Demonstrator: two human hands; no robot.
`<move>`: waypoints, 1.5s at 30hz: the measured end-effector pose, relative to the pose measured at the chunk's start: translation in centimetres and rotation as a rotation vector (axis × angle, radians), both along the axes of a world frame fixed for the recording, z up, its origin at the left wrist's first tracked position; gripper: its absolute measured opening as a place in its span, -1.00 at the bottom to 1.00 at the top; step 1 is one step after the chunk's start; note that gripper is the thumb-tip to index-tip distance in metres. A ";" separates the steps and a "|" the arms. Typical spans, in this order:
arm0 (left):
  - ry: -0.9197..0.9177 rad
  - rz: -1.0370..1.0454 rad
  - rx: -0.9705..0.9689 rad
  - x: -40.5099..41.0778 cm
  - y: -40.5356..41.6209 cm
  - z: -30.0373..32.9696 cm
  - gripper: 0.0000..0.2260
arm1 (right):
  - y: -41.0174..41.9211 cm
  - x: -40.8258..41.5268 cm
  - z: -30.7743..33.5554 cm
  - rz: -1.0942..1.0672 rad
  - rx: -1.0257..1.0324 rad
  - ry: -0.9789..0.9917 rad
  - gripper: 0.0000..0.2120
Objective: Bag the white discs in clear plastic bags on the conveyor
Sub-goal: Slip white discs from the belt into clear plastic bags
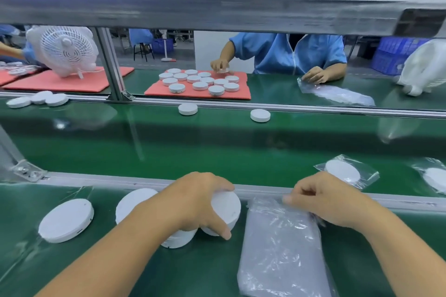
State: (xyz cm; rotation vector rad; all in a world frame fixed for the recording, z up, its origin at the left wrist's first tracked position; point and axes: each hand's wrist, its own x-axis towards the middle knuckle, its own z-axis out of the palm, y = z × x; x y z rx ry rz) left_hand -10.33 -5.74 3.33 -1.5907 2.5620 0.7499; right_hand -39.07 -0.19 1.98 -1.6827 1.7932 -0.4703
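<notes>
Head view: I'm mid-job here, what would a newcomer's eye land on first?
Probably the two bare hands up front: the left hand grips a white disc, while the right hand pinches the top of the stack of clear bags beside it. Next, the salmon mat of discs across the green conveyor, then the bagged disc at right.

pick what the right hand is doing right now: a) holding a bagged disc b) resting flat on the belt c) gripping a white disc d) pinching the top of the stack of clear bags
d: the right hand pinches the top edge of the stack of clear bags, while the left hand is the one gripping a white disc, and the bagged disc lies untouched on the belt beyond.
</notes>
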 end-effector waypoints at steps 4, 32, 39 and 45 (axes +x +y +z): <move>0.067 0.007 0.019 0.3 -0.6 0.7 -0.02 | -0.5 0.6 -1.0 0.041 -0.020 0.060 -0.84; 0.384 0.143 -0.019 1.0 -3.5 1.1 -0.56 | -0.9 2.7 0.0 -0.017 -0.037 0.398 -0.94; 0.405 0.153 -0.009 1.2 -3.6 1.0 -0.59 | -1.3 2.3 -0.6 -0.088 -0.137 0.280 -0.80; 0.417 0.162 -0.004 1.4 -3.3 1.4 -0.60 | -1.0 2.0 -0.4 -0.052 -0.151 0.203 -0.78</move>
